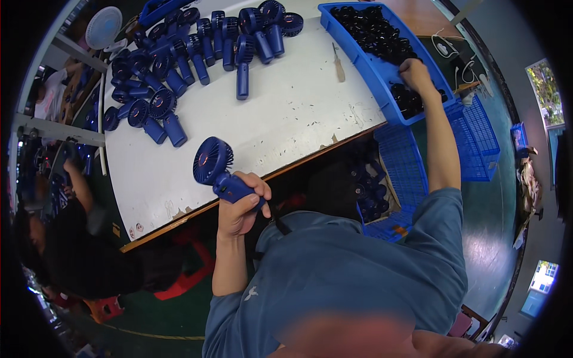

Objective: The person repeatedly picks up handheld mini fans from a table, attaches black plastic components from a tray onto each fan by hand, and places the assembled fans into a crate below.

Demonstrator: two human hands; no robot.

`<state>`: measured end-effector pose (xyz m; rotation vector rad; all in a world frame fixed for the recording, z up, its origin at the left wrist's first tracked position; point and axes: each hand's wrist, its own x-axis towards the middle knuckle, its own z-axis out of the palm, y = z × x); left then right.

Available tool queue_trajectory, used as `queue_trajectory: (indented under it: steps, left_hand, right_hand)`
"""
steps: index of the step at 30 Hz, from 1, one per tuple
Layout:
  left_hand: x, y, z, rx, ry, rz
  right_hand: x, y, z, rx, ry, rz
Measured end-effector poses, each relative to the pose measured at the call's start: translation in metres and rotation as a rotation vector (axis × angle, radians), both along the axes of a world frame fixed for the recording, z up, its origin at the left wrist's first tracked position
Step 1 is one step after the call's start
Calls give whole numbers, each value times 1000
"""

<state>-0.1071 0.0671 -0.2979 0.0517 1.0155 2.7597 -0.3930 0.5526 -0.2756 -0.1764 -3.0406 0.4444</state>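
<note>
My left hand [240, 215] is wrapped round the handle of a dark blue handheld fan [212, 162], its round grille tilted up to the left. The fan is in the air just off the table's front edge. A dark strap hangs below that hand. Over at the right, my right hand [414, 75] is inside a blue plastic tray [357, 64], fingers curled closed. Whatever they hold, if anything, is hidden. Glossy black small parts [375, 34] are heaped at the tray's far end, with a smaller heap [407, 101] nearer me.
Many similar blue fans [194, 51] lie across the back left of the white table [286, 113]. A screwdriver-like tool [338, 64] rests beside the tray. Blue crates [403, 158] stand below the right edge, one holding fans. Another person [77, 221] sits at the left.
</note>
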Motion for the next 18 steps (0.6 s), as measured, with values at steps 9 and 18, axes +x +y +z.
queue_trajectory:
  steps: [9,18]
  left_hand:
    - [-23,39,14,-165,-167,152]
    - [-2,2,5,-144,-265,2]
  right_hand:
    - [193,-246,14,-1490,-346,558]
    - [205,-278,34,-634,56,1231]
